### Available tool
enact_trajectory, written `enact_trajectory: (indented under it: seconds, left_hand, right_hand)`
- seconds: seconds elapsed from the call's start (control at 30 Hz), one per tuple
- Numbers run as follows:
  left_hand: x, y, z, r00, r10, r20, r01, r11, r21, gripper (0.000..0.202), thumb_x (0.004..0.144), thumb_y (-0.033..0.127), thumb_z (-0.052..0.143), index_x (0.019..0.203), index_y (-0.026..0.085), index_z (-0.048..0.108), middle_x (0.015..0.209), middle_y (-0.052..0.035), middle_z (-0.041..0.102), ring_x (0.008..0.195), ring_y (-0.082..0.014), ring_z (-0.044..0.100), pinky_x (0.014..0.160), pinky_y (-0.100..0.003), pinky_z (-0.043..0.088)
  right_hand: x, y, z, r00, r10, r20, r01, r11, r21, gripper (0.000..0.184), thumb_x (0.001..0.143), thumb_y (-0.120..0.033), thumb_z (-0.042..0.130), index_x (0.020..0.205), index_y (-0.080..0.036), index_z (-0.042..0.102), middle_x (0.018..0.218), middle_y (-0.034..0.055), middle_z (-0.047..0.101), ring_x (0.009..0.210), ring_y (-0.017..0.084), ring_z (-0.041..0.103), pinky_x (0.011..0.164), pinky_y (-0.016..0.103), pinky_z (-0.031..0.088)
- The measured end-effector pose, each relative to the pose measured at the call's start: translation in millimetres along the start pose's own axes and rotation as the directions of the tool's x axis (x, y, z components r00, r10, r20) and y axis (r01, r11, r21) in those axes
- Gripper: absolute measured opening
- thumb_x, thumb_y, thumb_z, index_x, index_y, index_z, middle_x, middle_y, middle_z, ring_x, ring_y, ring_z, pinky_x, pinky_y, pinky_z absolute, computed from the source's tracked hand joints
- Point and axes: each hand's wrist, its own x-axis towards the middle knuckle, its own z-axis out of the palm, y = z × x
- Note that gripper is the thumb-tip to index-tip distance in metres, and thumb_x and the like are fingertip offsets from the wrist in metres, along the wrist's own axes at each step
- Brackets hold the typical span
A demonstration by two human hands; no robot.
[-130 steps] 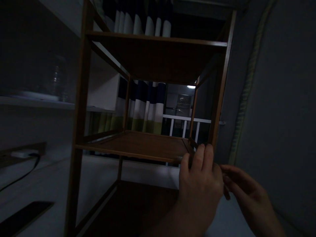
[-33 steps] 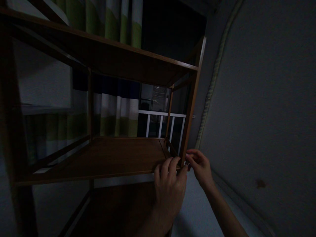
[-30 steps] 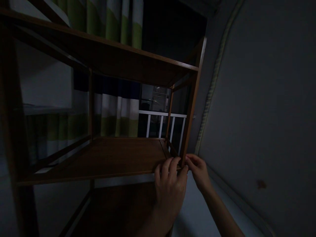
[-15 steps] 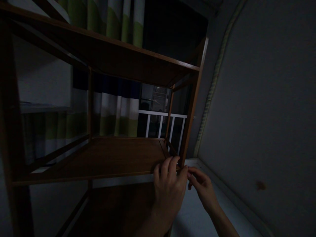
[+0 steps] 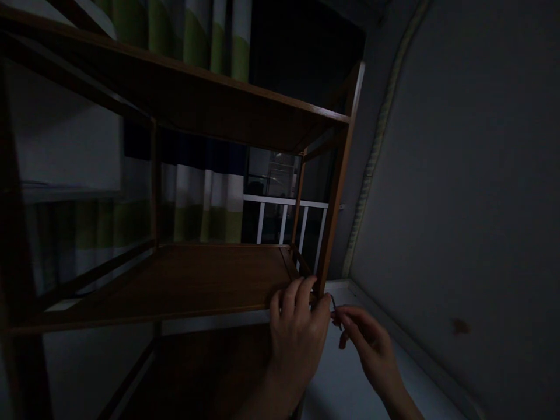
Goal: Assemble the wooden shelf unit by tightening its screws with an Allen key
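My left hand (image 5: 297,326) is closed around the front right corner of the middle board (image 5: 210,274) of a wooden shelf unit. Its fingers lie over the board's edge, and its thumb presses by the front right post (image 5: 335,216). Just right of that post, my right hand (image 5: 365,335) pinches a thin, dark, bent hex key (image 5: 334,302) between thumb and fingertips. The key's upper end is close to the post's outer side; whether it sits in a screw cannot be made out in the dim light.
An upper board (image 5: 219,93) spans above my hands, and a darker lower board (image 5: 210,373) lies beneath. A grey wall (image 5: 472,204) with a wrapped pipe (image 5: 370,169) rises at right. Behind the unit are a striped curtain (image 5: 210,192) and a white railing (image 5: 284,201).
My right hand has shifted slightly right and down, away from the post, and the hex key now shows between its fingers and the post. My left hand keeps its hold on the corner.
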Motion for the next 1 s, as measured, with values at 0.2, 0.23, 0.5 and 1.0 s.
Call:
enact_trajectory:
  seconds: [0.2,0.23,0.5,1.0]
  left_hand:
    - [2,-1,0.8,0.999,0.039,-0.02,-0.039,0.999,0.022,0.006,0.072,0.022,0.057,0.074,0.025,0.062,0.102,-0.0018,0.06,0.095,-0.0214,0.048,0.078,-0.039,0.032]
    - [2,-2,1.2,0.998,0.052,-0.027,-0.051,0.998,0.024,0.006,0.072,0.022,0.057,0.074,0.025,0.062,0.103,-0.002,0.06,0.095,-0.0212,0.048,0.079,-0.039,0.032]
    - [1,-3,1.7,0.997,0.075,-0.029,-0.074,0.997,0.029,0.004,0.072,0.022,0.057,0.072,0.023,0.061,0.104,-0.0016,0.059,0.096,-0.0208,0.048,0.08,-0.038,0.033]
    - [0,-5,2.0,0.996,0.069,-0.06,-0.069,0.998,0.0,0.007,0.073,0.023,0.057,0.076,0.024,0.062,0.101,-0.0018,0.061,0.094,-0.0192,0.05,0.08,-0.037,0.032]
  right_hand:
    - [-2,-9,-9,0.982,-0.156,0.104,0.168,0.979,-0.119,0.024,0.081,-0.021,0.05,0.101,-0.027,0.06,0.092,0.0052,0.057,0.073,0.013,0.054,0.05,0.022,0.048]
    - [0,-10,-9,0.98,-0.172,0.104,0.187,0.971,-0.151,0.024,0.079,-0.02,0.051,0.101,-0.027,0.06,0.093,0.0055,0.057,0.074,0.013,0.054,0.051,0.022,0.048]
    - [38,-24,-6,0.959,-0.277,0.061,0.284,0.928,-0.24,0.013,0.075,-0.023,0.057,0.085,-0.024,0.066,0.084,0.0043,0.058,0.064,0.01,0.051,0.046,0.02,0.045]
    - [74,-8,17,0.989,0.069,0.134,-0.102,0.962,0.253,0.03,0.066,-0.032,0.066,0.093,-0.022,0.058,0.056,-0.0062,0.055,0.043,0.005,0.046,0.038,0.016,0.037]
